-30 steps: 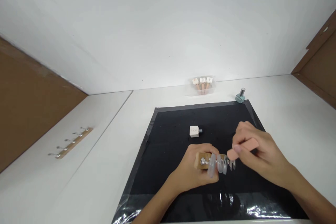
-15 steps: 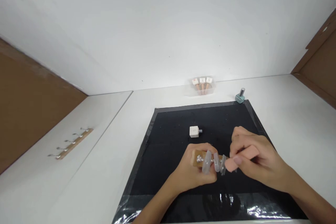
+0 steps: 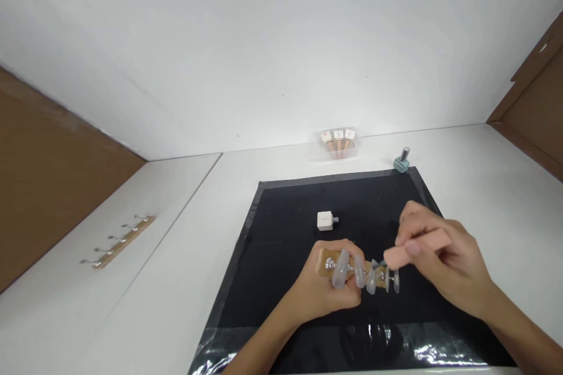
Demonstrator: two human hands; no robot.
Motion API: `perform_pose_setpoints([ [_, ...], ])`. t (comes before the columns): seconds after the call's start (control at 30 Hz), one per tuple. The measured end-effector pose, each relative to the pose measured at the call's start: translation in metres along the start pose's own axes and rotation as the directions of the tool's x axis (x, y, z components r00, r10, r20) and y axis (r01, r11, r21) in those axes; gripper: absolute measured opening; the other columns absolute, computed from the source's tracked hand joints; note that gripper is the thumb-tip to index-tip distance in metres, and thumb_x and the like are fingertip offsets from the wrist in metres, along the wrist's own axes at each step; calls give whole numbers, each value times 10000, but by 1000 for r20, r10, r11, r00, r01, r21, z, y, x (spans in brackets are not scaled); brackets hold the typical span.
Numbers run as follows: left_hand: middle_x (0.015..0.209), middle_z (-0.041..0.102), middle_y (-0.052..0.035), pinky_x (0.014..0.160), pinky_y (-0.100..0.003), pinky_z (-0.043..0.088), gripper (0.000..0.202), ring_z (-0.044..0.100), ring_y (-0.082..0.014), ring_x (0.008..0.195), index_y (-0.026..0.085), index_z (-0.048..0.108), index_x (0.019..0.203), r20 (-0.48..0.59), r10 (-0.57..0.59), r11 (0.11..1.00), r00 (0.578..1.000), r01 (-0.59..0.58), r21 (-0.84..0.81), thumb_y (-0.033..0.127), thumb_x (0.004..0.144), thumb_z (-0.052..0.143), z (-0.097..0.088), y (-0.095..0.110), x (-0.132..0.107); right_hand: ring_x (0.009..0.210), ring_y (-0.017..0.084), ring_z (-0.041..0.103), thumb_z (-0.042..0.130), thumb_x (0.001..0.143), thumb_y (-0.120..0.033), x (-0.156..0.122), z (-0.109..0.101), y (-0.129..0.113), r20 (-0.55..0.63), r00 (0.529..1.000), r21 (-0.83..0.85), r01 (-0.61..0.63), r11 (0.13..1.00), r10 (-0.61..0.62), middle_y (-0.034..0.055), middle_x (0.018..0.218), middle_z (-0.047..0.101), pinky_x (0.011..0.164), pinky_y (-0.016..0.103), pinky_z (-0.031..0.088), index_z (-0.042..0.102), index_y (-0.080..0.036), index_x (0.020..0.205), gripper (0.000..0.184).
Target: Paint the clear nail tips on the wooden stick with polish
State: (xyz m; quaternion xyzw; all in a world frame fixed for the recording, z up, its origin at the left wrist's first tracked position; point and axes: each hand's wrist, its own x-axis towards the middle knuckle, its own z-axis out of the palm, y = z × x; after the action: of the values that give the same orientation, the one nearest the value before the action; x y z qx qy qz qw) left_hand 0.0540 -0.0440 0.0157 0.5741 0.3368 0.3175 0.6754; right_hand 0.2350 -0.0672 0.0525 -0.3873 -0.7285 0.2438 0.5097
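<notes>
My left hand (image 3: pixel 321 284) is closed around a wooden nail display stand (image 3: pixel 324 262) with metal posts, held above the black mat. Several clear false nails (image 3: pixel 341 269) stick up in a row along it. My right hand (image 3: pixel 460 269) pinches the pink cap of a nail polish brush (image 3: pixel 398 256). The dark brush tip points left and is close to a false nail near the middle of the row; whether it touches I cannot tell. Beyond my left hand, a small white polish bottle (image 3: pixel 324 221) lies on its side, its neck to the right.
Under my hands is the black mat (image 3: pixel 281 211). Behind it stand a clear tray (image 3: pixel 321 154) with three white-and-pink bottles and a teal bottle (image 3: pixel 401 164) with a silver cap. A second wooden stand (image 3: pixel 125 242) with metal posts lies on the white table at left.
My right hand has drawn back to the right with the brush, so its dark tip and the right-hand false nails now show. The stand has shifted slightly left and tilted.
</notes>
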Motion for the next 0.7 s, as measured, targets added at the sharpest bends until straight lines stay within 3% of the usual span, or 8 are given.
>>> perform_pose_setpoints([
  [0.1,500,480,56,408,-157,281,117,369,-49,434,144,549,584,-17,-14,999,1000,14,31,105,476,525,1,0,1,507,114,463,526,902,-190,2,-1,-2,121,993,24,-8,1000,5,-19,561,552,427,233,354,545,-213,653,251],
  [0.23,496,477,59,408,-157,290,121,374,-47,426,144,547,582,-11,-7,999,1000,7,54,99,475,513,1,-1,1,534,116,481,504,904,-154,2,-1,-3,28,1000,-75,-11,997,13,-14,583,551,456,238,380,542,-212,637,275],
  [0.37,495,479,59,408,-157,294,120,383,-49,428,146,545,584,-7,2,999,1000,-2,54,99,477,520,1,0,0,519,111,475,517,898,-167,1,-2,-1,114,993,-2,-5,1000,5,-22,572,553,436,232,370,529,-212,634,268],
  [0.53,494,489,59,404,-147,285,122,369,-41,427,142,556,579,-16,19,1000,1000,-19,20,91,474,521,0,1,2,570,125,499,523,907,-161,-1,-2,2,26,999,-10,-18,1000,18,-10,610,585,482,250,399,563,-213,652,263],
  [0.63,487,502,59,405,-149,315,116,390,-45,420,148,550,579,-6,34,999,999,-34,-28,85,483,536,-1,0,2,536,126,471,536,913,-235,0,-2,0,123,992,55,-23,998,16,-17,571,559,441,242,371,566,-216,701,215],
  [0.7,478,510,59,406,-156,346,114,415,-52,409,153,545,579,-3,35,998,999,-35,-44,84,490,533,-1,0,2,537,122,469,537,908,-210,0,-2,0,116,993,20,-18,1000,16,-18,579,558,446,241,367,554,-215,685,224],
])
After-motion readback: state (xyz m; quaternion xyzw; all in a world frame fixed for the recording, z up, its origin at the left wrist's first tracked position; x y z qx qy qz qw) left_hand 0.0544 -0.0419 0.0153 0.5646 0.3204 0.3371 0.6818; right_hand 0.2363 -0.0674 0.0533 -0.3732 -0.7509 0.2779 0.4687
